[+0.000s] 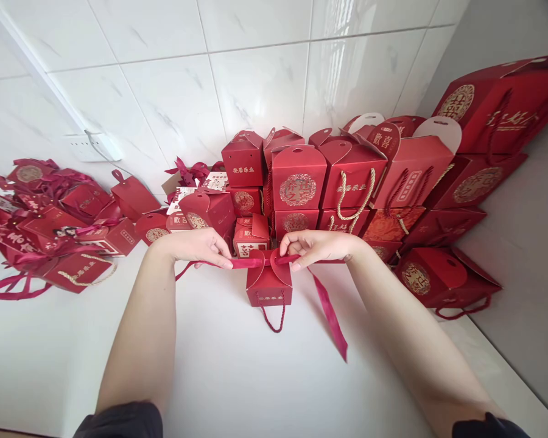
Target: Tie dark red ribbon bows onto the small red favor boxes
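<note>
A small red gift box (269,285) with a dark red rope handle stands on the white table, between my hands. Dark pink ribbon (331,313) passes through the top flaps of the box. My left hand (201,248) pinches the ribbon to the left of the flaps, and a short end trails off beyond the fingers. On the other side, my right hand (313,248) pinches the ribbon close to the flaps, its long tail hanging down to the right over the table. Both stretches look drawn out sideways.
Stacked red boxes (300,182) line the tiled wall behind the hands. Larger red boxes (488,121) are piled at the right. A heap of ribboned boxes (50,222) lies at the left, below a white socket strip (91,148).
</note>
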Available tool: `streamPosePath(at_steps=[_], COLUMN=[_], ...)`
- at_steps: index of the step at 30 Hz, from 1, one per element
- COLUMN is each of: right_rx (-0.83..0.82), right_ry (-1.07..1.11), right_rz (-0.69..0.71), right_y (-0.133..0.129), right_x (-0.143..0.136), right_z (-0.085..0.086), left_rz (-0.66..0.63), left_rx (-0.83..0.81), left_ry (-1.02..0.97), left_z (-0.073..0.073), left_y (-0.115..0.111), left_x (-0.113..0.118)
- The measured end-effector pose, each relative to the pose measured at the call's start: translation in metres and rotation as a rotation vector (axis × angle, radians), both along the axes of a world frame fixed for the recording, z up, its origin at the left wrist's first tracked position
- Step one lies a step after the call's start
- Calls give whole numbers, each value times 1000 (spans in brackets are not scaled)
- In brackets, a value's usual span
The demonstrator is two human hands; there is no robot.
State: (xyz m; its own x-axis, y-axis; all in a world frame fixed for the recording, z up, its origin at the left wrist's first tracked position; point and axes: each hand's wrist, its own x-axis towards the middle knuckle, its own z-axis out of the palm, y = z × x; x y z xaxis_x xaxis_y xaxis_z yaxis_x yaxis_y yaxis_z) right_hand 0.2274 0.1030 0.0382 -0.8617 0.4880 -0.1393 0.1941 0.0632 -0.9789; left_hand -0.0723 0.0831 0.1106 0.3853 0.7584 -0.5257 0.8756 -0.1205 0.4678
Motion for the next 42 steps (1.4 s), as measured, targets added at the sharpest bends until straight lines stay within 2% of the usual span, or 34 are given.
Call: streamPosePath(at_steps=[4, 9, 12, 15, 17, 20, 24, 26, 28, 30, 33, 35, 37, 39, 42], right_rx=[98, 162, 193, 252, 380, 665, 929, 912, 767, 618, 522, 501, 510, 518, 418], right_ry=[24, -213, -296, -319, -328, -314, -272, -385, -582, -685, -550, -409, -374, -458, -532], right_rz=[-107, 20, 36, 4, -49, -155, -242, -290, -293, -226, -117, -141, -219, -253, -131], right_y=[-2, -4, -6, -8, -11, -17, -27, -32, -36, -40, -41, -38, -33, -25, -11], right_x=[7, 20, 20, 13, 8, 1, 4, 11, 21, 31, 39, 36, 28, 17, 2], right_z=[8, 15, 16, 15, 16, 21, 31, 35, 39, 43, 49, 49, 44, 34, 17], left_rz=[-12, -7, 32, -74, -161, -215, -267, -265, -244, -218, -185, -168, -151, -123, -91], left_rx=[24, 46, -7, 8, 33, 37, -31, -67, -94, -132, -194, -201, -165, -120, -110], left_ry=[-35, 33, 64, 50, 32, 2, -113, -148, -160, -178, -205, -196, -164, -146, -184], left_z=[3, 4, -2, -12, -19, -28, -31, -29, -27, -25, -25, -26, -27, -29, -32], left_y=[1, 1, 3, 7, 8, 9, 9, 9, 8, 7, 6, 7, 8, 9, 9], left_x=[-14, -30, -21, 2, 18, 33, 32, 26, 21, 19, 21, 24, 28, 30, 33])
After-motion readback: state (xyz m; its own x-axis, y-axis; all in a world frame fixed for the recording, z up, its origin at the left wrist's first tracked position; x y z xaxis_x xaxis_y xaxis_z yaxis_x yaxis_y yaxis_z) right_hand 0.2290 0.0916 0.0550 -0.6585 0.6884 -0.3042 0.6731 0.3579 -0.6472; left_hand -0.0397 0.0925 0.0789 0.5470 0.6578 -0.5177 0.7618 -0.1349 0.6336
